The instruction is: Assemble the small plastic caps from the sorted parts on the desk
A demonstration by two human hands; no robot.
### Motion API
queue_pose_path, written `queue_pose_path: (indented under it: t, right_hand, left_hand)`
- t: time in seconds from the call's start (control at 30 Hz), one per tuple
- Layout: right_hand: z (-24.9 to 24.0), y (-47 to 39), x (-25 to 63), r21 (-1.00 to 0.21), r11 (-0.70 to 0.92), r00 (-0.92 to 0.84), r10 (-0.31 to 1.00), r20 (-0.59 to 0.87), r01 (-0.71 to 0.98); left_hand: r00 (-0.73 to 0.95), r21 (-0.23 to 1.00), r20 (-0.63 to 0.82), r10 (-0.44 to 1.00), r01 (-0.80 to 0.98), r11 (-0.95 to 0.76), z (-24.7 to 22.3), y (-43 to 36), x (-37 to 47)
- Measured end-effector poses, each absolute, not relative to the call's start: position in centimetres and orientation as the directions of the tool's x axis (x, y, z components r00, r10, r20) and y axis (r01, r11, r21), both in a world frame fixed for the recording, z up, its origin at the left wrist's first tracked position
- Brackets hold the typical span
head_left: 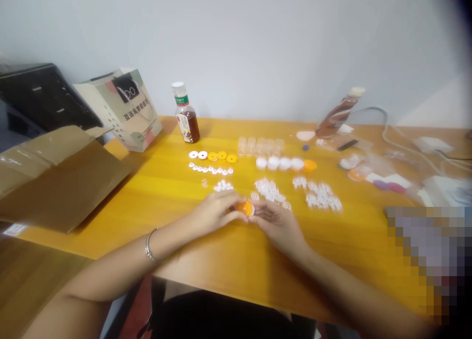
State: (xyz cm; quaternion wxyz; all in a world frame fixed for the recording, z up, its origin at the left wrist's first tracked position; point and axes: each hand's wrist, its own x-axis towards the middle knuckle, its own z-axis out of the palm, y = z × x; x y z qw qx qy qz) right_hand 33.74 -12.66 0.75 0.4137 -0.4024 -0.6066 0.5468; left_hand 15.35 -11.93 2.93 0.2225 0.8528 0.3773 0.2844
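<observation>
Near the table's front, my left hand [217,212] and my right hand [279,224] both grip a small round orange and white piece [245,209] between their fingertips. Just beyond my hands lie small white pieces [223,185] and a pile of white gear-like parts [269,189]. Farther back is a row of white and orange rings [213,156], with a line of small white pieces [211,170] in front of it. Right of these stand white round caps [283,163] ending in an orange one [309,165], and clear cylinders [261,146] behind them.
An open cardboard box [62,177] and a paper bag [129,110] occupy the left. One bottle [187,118] stands at the back; another bottle [337,117] leans at the right. More white parts [323,196], cables [391,132] and plastic bags lie on the right side.
</observation>
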Motion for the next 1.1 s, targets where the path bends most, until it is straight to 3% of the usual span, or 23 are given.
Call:
queue_pose_path:
  t: [0.23, 0.47, 0.7, 0.93, 1.1]
  right_hand:
    - [1.1, -12.5, 33.7, -0.999, -0.041, -0.353, 0.935, -0.040, 0.003]
    - [1.0, -12.0, 33.7, -0.988, -0.149, -0.376, 0.919, -0.120, -0.049]
    - [1.4, -11.6, 34.3, -0.986, -0.165, -0.522, 0.842, -0.135, -0.012]
    - [1.6, -11.9, 34.5, -0.986, -0.165, -0.535, 0.832, -0.146, 0.012]
    - [1.7, -12.2, 34.4, -0.992, -0.087, -0.608, 0.784, -0.124, 0.091]
  left_hand:
    - [0.651, 0.585, 0.310, 0.693, 0.444, -0.678, 3.4, -11.6, 14.8]
    - [0.653, 0.626, 0.279, 0.704, 0.433, -0.649, 3.5, -11.3, 14.4]
    - [0.669, 0.603, 0.248, 0.701, 0.460, -0.652, 3.9, -11.7, 14.3]
    - [0.659, 0.561, 0.259, 0.706, 0.492, -0.666, 3.0, -12.5, 15.0]
    - [0.686, 0.533, 0.222, 0.693, 0.510, -0.675, 2.2, -12.7, 15.2]
